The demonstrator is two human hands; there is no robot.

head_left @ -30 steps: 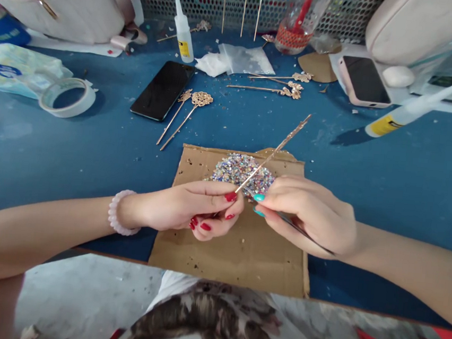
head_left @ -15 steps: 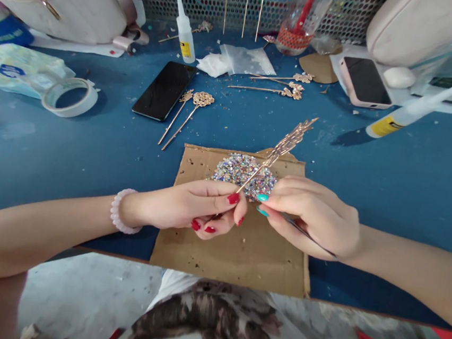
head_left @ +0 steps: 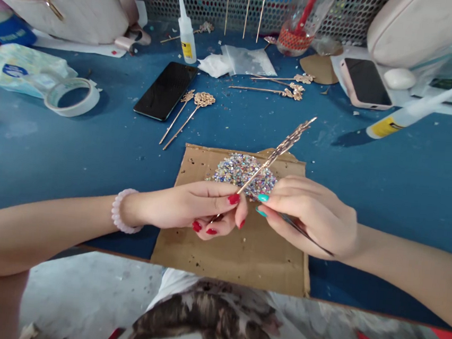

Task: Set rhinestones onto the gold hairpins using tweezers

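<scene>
My left hand pinches the thin stem of a gold hairpin, whose ornate openwork head points up and to the right. In my right hand, closed between thumb and fingers, is a slim dark tool that looks like tweezers. Its tip comes close to the hairpin stem, and I cannot make out whether it grips anything. Beneath the hairpin, a heap of small multicoloured rhinestones lies on a piece of cardboard at the table's front edge.
More gold hairpins lie beyond the cardboard, beside a black phone. A glue bottle stands at the back; another glue bottle is at right. Tape, a pink-edged phone and a glass jar are around.
The hairpin has turned slightly about its stem, so its head looks narrower. Both hands stay in nearly the same place.
</scene>
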